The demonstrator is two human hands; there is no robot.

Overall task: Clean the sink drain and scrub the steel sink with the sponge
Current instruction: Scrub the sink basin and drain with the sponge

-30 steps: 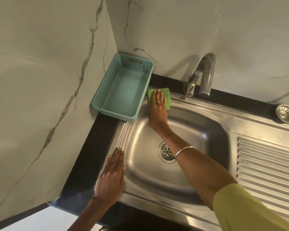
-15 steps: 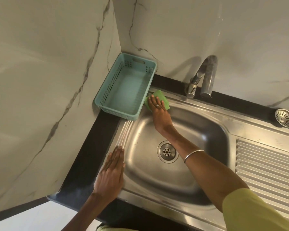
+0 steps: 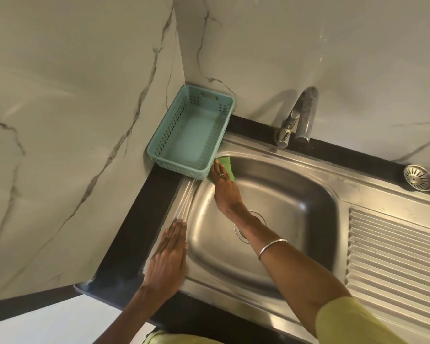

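The steel sink (image 3: 296,194) fills the middle of the head view. My right hand (image 3: 225,186) presses a green sponge (image 3: 227,163) against the far left corner of the basin wall, fingers spread over it. My right forearm crosses the drain (image 3: 238,230) and hides most of it. My left hand (image 3: 168,259) lies flat, fingers together, on the sink's left rim and holds nothing.
A teal plastic basket (image 3: 191,131) stands in the corner, touching the sink's rim right beside the sponge. A steel tap (image 3: 299,115) rises behind the basin. A loose drain strainer (image 3: 418,177) lies on the rim at far right. A ribbed draining board (image 3: 395,264) lies to the right.
My right hand has slid the sponge from the back rim leftward and down into the basin's far left corner. My left hand has stayed on the rim.
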